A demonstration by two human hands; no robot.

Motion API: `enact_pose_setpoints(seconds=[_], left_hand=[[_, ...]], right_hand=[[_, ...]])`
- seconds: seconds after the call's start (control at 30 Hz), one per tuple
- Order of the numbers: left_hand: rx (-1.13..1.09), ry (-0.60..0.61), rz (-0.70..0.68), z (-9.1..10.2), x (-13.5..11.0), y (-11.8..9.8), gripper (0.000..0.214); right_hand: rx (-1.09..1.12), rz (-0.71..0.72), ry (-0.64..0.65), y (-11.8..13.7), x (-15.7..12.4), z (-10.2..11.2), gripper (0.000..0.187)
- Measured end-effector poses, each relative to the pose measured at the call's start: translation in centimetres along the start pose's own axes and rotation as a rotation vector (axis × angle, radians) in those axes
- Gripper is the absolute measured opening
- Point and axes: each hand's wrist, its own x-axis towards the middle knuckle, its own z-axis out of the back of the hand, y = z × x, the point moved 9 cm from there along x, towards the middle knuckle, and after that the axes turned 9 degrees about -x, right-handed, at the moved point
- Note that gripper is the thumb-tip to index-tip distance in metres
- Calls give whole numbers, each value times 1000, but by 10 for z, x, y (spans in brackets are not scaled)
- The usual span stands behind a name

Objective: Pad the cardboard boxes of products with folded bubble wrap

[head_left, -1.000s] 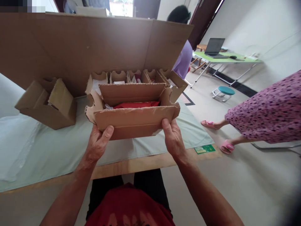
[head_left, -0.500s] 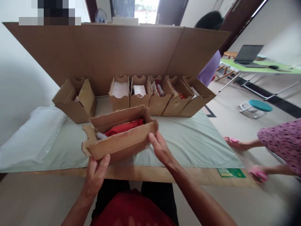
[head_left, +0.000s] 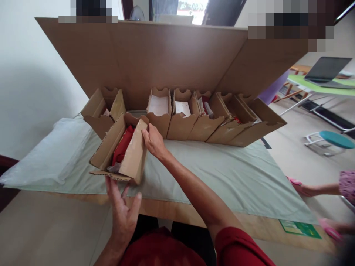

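An open cardboard box (head_left: pixel 133 157) with red material (head_left: pixel 122 146) inside lies on the pale green cloth (head_left: pixel 210 170), turned lengthwise away from me. My right hand (head_left: pixel 154 142) grips the top of its far right wall. My left hand (head_left: pixel 122 210) is at its near end, fingers spread under the near flap, holding nothing.
A row of several similar open boxes (head_left: pixel 205 118) stands behind it, and one more box (head_left: pixel 101 109) at the left. A big cardboard sheet (head_left: pixel 166 55) stands upright at the back. Folded plastic (head_left: pixel 52 151) lies left. Another person's feet in pink slippers (head_left: pixel 327 225) are on the floor right.
The box has been swung from crosswise to lengthwise and pushed left toward the row. My right hand has moved to its far end; my left hand has let go and opened.
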Motion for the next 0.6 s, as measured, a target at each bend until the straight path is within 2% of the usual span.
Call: enact_pose_setpoints(seconds=[0.07, 0.13, 0.3, 0.4, 0.6], left_hand=[[-41, -26, 16, -11, -1, 2, 88], [-61, -3, 7, -24, 2, 3, 86], [-44, 16, -48, -42, 23, 11, 88], [-14, -5, -76, -53, 44, 20, 88], [-7, -82, -83, -85, 102, 43, 88]], right_hand=[[83, 45, -56, 4, -9, -4, 59], [169, 75, -73, 6, -23, -7, 67], [326, 42, -81, -4, -58, -8, 71], [376, 9, -80, -23, -75, -8, 65], [373, -103, -23, -84, -107, -17, 61]])
